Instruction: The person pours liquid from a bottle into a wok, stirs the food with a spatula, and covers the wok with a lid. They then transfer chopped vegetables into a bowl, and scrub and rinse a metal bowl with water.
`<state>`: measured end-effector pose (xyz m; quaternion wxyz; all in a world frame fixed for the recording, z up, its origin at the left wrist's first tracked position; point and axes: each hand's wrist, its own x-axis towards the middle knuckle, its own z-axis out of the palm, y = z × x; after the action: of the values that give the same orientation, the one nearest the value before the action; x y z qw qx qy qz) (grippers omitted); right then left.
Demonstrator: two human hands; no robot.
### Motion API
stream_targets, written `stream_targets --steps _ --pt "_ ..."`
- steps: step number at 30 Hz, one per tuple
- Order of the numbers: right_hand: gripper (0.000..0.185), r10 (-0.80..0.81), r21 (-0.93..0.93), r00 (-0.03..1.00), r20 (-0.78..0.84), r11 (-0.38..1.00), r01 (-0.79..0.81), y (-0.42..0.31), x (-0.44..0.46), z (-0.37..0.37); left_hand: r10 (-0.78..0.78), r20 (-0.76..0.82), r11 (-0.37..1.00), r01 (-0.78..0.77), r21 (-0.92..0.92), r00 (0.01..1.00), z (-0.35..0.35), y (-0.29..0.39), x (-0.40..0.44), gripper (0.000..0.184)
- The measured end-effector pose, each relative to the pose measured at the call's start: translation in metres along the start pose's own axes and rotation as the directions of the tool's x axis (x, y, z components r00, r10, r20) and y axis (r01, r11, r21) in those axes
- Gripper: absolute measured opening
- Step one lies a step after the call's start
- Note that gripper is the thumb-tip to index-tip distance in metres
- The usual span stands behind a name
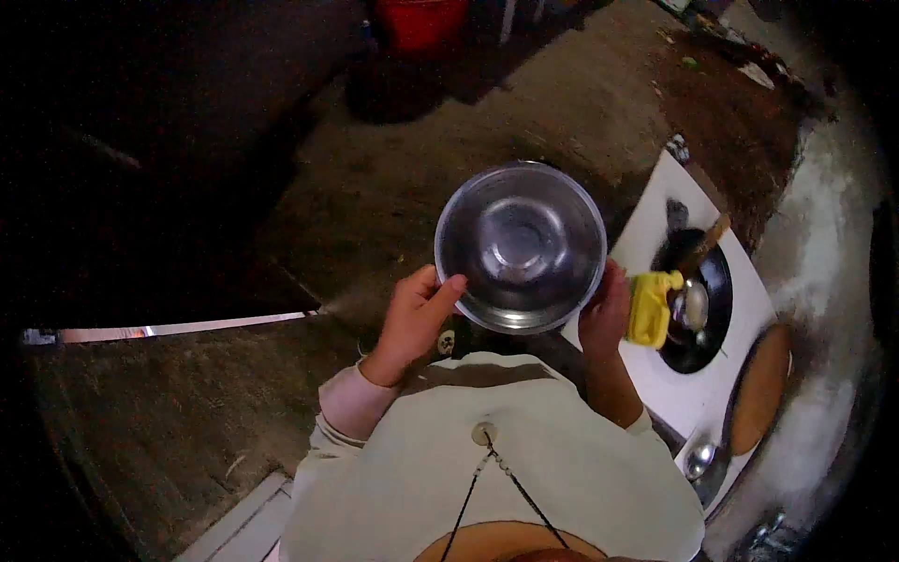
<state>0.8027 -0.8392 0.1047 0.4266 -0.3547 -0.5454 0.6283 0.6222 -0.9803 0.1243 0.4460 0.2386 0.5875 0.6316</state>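
A shiny metal bowl (522,245) is held in front of my chest, its inside facing up toward me. My left hand (412,320) grips the bowl's lower left rim, with the thumb over the edge and the other fingers partly hidden behind it. On the opposite side, my right hand (607,317) is closed against the right rim, its fingertips largely out of sight. Just right of that hand is a yellow plastic jug (648,311), close to a black wok (719,323). Inside the wok lies a shiny utensil, not clear in kind.
A white tabletop (646,389) on my right bears the wok. Near its lower end are a round brown board (760,389) and a metal ladle head (700,459). A red bucket (421,23) stands farther off on the dark floor (365,178).
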Motion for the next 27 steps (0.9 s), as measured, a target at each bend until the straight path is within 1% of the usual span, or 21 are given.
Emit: stream_targets --steps 1,2,4,6,8,9,11,12,13,14,15,17,18,20,21,22,23,24,25,26,27 --pt "0.04 0.005 -0.054 0.999 0.05 0.999 -0.003 0.007 0.012 0.013 0.034 -0.029 0.998 -0.032 0.058 0.999 -0.013 0.001 0.01 0.017" --pt "0.042 0.062 -0.003 0.995 0.074 0.998 -0.062 0.017 0.025 0.028 0.07 -0.053 0.991 -0.063 0.118 0.996 -0.027 0.002 0.02 0.018" --pt "0.046 0.168 0.105 0.978 0.124 0.978 -0.181 0.032 0.057 0.048 0.072 -0.101 0.993 -0.062 0.106 0.992 -0.042 0.008 0.046 0.018" --pt "0.046 0.167 0.126 0.978 0.126 0.975 -0.182 0.047 0.092 0.077 0.063 -0.129 0.993 -0.049 0.106 0.99 -0.063 0.018 0.086 0.018" --pt "0.047 0.195 0.144 0.973 0.123 0.967 -0.212 0.069 0.131 0.099 -0.041 -0.218 0.952 0.104 0.287 0.975 -0.081 0.028 0.129 0.02" --pt "0.047 0.166 0.166 0.978 0.129 0.968 -0.186 0.077 0.152 0.111 -0.008 -0.214 0.949 0.075 0.306 0.977 -0.09 0.031 0.153 0.02" --pt "0.041 0.177 0.046 0.967 0.184 0.981 -0.188 0.089 0.199 0.136 -0.016 -0.26 0.919 0.117 0.378 0.965 -0.106 0.034 0.203 0.022" --pt "0.041 0.152 0.054 0.97 0.192 0.985 -0.165 0.101 0.229 0.145 0.011 -0.259 0.92 0.092 0.382 0.966 -0.112 0.037 0.229 0.022" --pt "0.037 0.178 -0.085 0.949 0.26 0.983 -0.161 0.118 0.256 0.157 -0.021 -0.279 0.9 0.14 0.413 0.96 -0.123 0.041 0.251 0.023" --pt "0.033 0.219 -0.223 0.924 0.314 0.963 -0.153 0.12 0.276 0.173 -0.061 -0.298 0.875 0.195 0.444 0.952 -0.133 0.049 0.265 0.024" --pt "0.033 0.213 -0.215 0.926 0.311 0.965 -0.15 0.119 0.3 0.186 -0.055 -0.295 0.872 0.19 0.452 0.954 -0.139 0.059 0.285 0.024" --pt "0.029 0.302 -0.237 0.853 0.426 0.947 -0.217 0.11 0.346 0.217 -0.002 -0.355 0.893 0.162 0.42 0.935 -0.152 0.081 0.321 0.025" --pt "0.029 0.293 -0.239 0.854 0.431 0.949 -0.205 0.107 0.369 0.233 0.008 -0.355 0.896 0.151 0.417 0.935 -0.161 0.087 0.338 0.025" --pt "0.025 0.381 -0.301 0.782 0.494 0.918 -0.258 0.105 0.41 0.258 -0.143 -0.434 0.97 0.212 0.116 0.89 -0.177 0.096 0.372 0.018" --pt "0.025 0.346 -0.333 0.787 0.511 0.924 -0.189 0.122 0.434 0.272 -0.148 -0.437 0.974 0.208 0.093 0.887 -0.184 0.104 0.395 0.018" --pt "0.025 0.351 -0.352 0.782 0.514 0.918 -0.181 0.129 0.457 0.29 -0.167 -0.432 0.986 0.143 -0.088 0.887 -0.193 0.117 0.417 0.027" --pt "0.025 0.391 -0.327 0.762 0.517 0.912 -0.247 0.132 0.48 0.312 -0.183 -0.424 0.961 0.072 -0.265 0.887 -0.204 0.126 0.442 0.04" --pt "0.026 0.431 -0.304 0.738 0.52 0.9 -0.311 0.139 0.507 0.331 -0.187 -0.427 0.956 0.064 -0.287 0.885 -0.222 0.121 0.473 0.04" --pt "0.028 0.425 -0.349 0.717 0.553 0.899 -0.264 0.161 0.535 0.346 -0.247 -0.409 0.938 0.11 -0.329 0.879 -0.245 0.109 0.504 0.049" --pt "0.028 0.433 -0.364 0.709 0.557 0.894 -0.26 0.171 0.563 0.364 -0.304 -0.388 0.917 0.157 -0.367 0.87 -0.271 0.095 0.538 0.059" --pt "0.025 0.406 -0.298 0.722 0.56 0.912 -0.282 0.147 0.561 0.357 -0.234 -0.398 0.942 0.104 -0.32 0.887 -0.266 0.09 0.534 0.059"
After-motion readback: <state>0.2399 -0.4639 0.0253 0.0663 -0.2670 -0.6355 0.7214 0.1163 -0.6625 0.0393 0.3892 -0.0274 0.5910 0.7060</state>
